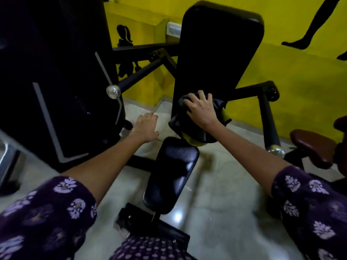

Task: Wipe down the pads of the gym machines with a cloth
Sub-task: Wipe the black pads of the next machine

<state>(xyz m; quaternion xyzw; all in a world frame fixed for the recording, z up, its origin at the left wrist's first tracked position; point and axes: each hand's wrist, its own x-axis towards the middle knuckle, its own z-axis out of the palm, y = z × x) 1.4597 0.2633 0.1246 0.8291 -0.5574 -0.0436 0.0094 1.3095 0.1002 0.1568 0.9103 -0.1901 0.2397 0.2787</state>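
Observation:
A tall black back pad point(217, 53) stands upright in the middle of the view, with a smaller black seat pad point(172, 173) below it. My right hand point(201, 109) presses a dark cloth with yellow edges point(195, 130) against the lower end of the back pad, fingers spread and bent over the bunched fabric. My left hand point(145, 126) hovers to the left of the pad, fingers straight, holding nothing.
A black weight-stack housing point(56, 72) fills the left. Black machine arms point(142, 72) with chrome ends reach out on both sides of the pad. A brown padded seat point(315, 145) is at the right edge. Yellow walls stand behind, pale tiled floor below.

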